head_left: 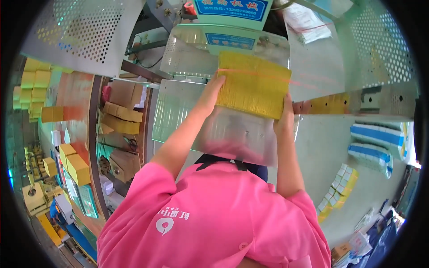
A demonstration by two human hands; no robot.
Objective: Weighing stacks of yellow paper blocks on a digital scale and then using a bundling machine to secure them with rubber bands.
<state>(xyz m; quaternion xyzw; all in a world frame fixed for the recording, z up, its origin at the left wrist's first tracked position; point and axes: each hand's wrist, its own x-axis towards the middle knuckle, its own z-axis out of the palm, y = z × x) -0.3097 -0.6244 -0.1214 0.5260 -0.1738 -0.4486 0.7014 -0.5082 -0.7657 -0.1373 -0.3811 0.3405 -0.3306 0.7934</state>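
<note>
Between my hands is a thick yellow stack [254, 85] that looks like paper, with a ridged, shiny face. A thin red line crosses it near the far edge. My left hand [213, 93] is pressed to its left side, and my right hand [284, 117] grips the near right corner. Some of the fingers are hidden behind the stack. It sits over a shiny metal plate [241, 131] of the machine; whether it touches the plate I cannot tell. Beyond the stack stands a clear guard [190, 51] below a green machine panel with a blue label [232, 9].
Perforated metal guards [87, 33] [373, 44] flank the machine. A metal bar [353, 102] juts in from the right. At left, a wooden table [80, 107] holds yellow blocks [77, 169]. Blue-and-white packs [377, 136] and yellow-white bundles [338, 190] lie on the floor at right.
</note>
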